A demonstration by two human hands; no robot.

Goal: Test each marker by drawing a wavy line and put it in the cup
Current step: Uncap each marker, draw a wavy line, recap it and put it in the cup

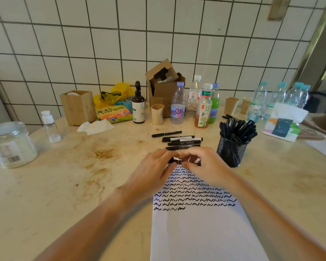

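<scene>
A black marker [183, 160] lies level between my two hands, just above the top edge of a white sheet [199, 232] covered with rows of black wavy lines. My left hand [154, 166] pinches its left end and my right hand [205, 164] grips its right end; most of the marker is hidden by my fingers. Several more black markers [181, 141] lie loose on the table beyond my hands. A black mesh cup [231, 151] full of markers stands to the right of my right hand.
At the back stand several drink bottles [203, 110], a cardboard box [164, 87], a brown spray bottle [138, 106], paper cups [157, 113] and a wooden holder [77, 106]. A plastic jar [11, 146] sits at far left, a tissue pack [284, 123] at right.
</scene>
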